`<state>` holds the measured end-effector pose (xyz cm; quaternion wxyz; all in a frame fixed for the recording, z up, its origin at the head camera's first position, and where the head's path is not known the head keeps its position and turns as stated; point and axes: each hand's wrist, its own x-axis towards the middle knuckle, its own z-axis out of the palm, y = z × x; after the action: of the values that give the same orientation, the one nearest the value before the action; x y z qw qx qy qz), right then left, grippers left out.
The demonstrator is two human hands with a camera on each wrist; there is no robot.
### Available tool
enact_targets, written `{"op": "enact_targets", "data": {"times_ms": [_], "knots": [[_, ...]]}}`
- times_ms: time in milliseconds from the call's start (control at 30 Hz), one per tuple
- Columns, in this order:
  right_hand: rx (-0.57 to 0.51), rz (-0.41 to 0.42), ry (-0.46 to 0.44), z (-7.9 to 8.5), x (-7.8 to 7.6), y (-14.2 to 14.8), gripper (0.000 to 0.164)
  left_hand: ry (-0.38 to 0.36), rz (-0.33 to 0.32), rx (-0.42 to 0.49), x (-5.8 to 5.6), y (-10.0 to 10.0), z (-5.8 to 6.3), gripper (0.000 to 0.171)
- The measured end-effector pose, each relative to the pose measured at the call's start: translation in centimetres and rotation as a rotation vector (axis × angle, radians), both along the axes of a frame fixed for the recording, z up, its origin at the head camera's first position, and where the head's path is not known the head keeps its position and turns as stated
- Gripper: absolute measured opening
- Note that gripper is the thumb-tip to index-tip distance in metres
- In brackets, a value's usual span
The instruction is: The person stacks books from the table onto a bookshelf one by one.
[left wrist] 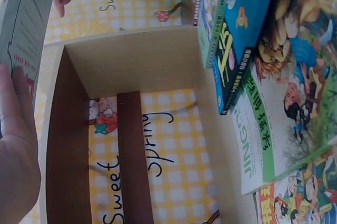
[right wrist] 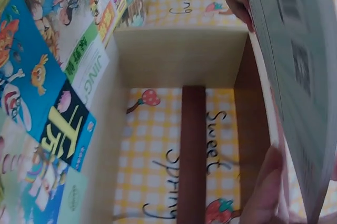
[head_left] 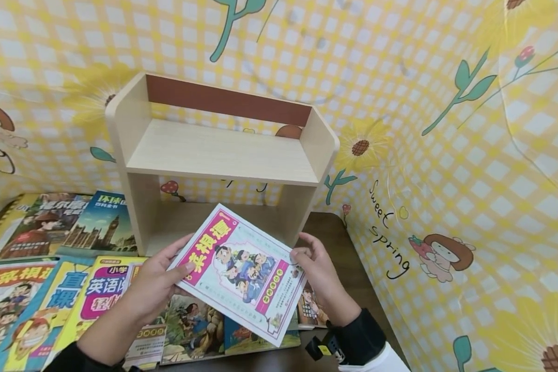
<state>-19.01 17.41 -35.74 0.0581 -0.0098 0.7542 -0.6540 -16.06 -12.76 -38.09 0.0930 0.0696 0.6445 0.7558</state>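
A thin picture book (head_left: 248, 274) with a pale cover and a pink title band is held tilted in front of the small wooden bookshelf. My left hand (head_left: 153, 287) grips its left edge, the thumb lying on the cover. At the opposite edge, my right hand (head_left: 325, 276) pinches the upper right corner. The left wrist view catches the book's side (left wrist: 26, 34) above the left fingers. Its pale back, with a barcode, faces the right wrist camera. Behind the book stands the two-tier bookshelf (head_left: 223, 150), its lower compartment partly hidden by the cover.
Several books lie on the dark table (head_left: 372, 289), among them a yellow English reader (head_left: 107, 284) and a blue book with a clock tower (head_left: 104, 222) left of the shelf. More books, including a jungle-scene cover (head_left: 192, 328), lie below the held one. Checked cloth (head_left: 446, 181) encloses the back and right.
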Motion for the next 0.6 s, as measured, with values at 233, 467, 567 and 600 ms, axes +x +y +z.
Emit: {"op": "enact_targets", "data": {"times_ms": [233,467,567,600], "knots": [[-0.092,-0.039,0.056,0.5,1.6,-1.4,0.072,0.012,0.097,0.046,0.1,-0.2,0.4,0.062],[-0.064,0.107,0.083,0.2,2.5,-2.5,0.079,0.054,0.177,0.213,-0.4,-0.5,0.2,0.065],[-0.065,0.164,0.087,0.0,2.7,-2.8,0.085,0.046,0.207,0.254,-0.5,-0.5,0.4,0.066],[-0.056,0.176,0.098,0.0,2.7,-2.8,0.088,0.043,0.217,0.263,-0.5,-0.5,0.5,0.066]]}}
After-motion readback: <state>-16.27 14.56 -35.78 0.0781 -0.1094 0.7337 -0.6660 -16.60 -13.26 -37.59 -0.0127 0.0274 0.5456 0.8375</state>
